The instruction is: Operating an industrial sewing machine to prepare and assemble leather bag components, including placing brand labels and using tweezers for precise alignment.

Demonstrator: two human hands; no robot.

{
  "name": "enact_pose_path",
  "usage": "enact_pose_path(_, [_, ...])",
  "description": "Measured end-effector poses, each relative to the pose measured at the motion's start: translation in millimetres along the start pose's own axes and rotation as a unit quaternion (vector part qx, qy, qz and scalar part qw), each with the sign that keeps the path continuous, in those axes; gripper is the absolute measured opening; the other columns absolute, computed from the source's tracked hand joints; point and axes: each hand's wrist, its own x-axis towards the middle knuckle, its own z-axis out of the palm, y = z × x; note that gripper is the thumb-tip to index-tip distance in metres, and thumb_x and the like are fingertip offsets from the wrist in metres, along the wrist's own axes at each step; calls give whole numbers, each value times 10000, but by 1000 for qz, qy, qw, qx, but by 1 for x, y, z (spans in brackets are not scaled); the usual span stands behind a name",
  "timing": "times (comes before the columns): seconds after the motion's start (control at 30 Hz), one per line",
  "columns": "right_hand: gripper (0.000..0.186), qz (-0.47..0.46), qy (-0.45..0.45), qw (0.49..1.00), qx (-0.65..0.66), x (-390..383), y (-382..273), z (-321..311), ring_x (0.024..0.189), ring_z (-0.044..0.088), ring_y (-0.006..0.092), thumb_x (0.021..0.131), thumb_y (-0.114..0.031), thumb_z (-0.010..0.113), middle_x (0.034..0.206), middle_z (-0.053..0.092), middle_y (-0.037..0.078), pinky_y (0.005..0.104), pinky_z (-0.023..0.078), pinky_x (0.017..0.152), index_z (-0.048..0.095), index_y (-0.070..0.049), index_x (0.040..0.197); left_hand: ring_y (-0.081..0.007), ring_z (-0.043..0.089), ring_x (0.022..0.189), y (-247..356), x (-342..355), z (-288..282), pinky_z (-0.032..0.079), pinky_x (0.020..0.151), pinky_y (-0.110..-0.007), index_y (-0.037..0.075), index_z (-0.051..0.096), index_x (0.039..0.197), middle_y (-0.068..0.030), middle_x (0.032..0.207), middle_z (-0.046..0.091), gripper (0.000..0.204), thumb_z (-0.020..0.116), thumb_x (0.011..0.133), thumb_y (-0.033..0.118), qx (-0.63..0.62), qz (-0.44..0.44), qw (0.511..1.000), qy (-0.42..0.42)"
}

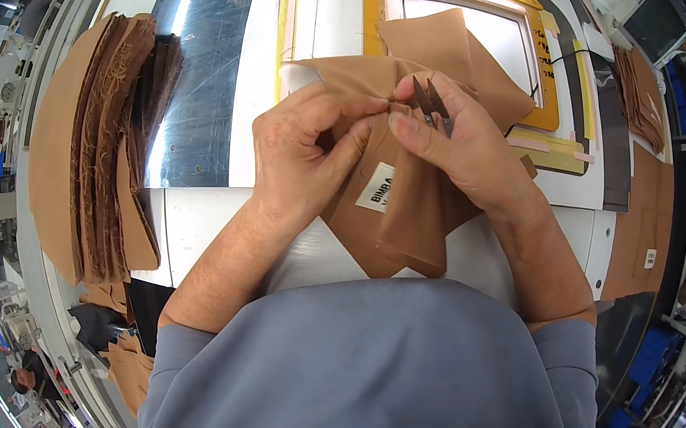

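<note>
A piece of brown fabric [413,241] with a white printed label [373,185] lies bunched and folded between my hands. My left hand [300,148] pinches its gathered edge with thumb and forefinger. Just to the right, my right hand [464,152] grips small dark metal snips [424,95], blades pointing up and to the left, while its thumb presses on the fabric beside the left fingertips. The exact spot between the fingertips is partly hidden.
A yellow-edged template frame [552,112] sits behind the fabric on the white work surface [311,257]. A thick stack of brown cut pieces [58,142] is at the left, beside a metal plate [201,39]. More brown pieces [640,97] lie at the right. A distant worker [26,380] appears lower left.
</note>
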Motion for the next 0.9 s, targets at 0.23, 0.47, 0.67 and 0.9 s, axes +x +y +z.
enact_pose_path(0.23, [628, 0, -44, 998, 41, -13, -10, -5, 918, 499, 37, 957, -310, 732, 1203, 590, 44, 195, 432, 825, 460, -33, 1451, -128, 639, 671, -30, 7, 3, 518, 638, -274, 53, 773, 983, -57, 827, 720, 162, 764, 831, -3, -80, -40, 993, 72])
enact_pose_path(0.47, [460, -32, 68, 914, 398, 9, 2, -30, 524, 314, -20, 1053, -217, 554, 1270, 664, 193, 163, 318, 498, 408, -20, 1442, -85, 672, 807, -17, 4, 0, 546, 744, -230, 20, 714, 998, -39, 904, 734, 144, 792, 887, 69, -232, -224, 945, -54])
enact_pose_path(0.67, [398, -261, 259, 919, -142, 6, 4, -13, 626, 464, 38, 1041, -213, 602, 1100, 710, 101, 217, 422, 573, 500, 28, 1340, -99, 692, 844, -15, 5, 1, 569, 749, -235, 19, 675, 1053, -85, 952, 736, 202, 763, 871, 11, -319, -210, 924, 5])
enact_pose_path(0.9, [220, -229, 125, 902, -344, -14, -18, 4, 788, 650, 215, 962, -204, 703, 894, 668, 99, 347, 523, 691, 692, -1, 1047, -107, 684, 927, -11, 3, 1, 563, 805, -233, 6, 642, 1074, -97, 1023, 729, 233, 752, 872, -36, -355, -182, 916, 53])
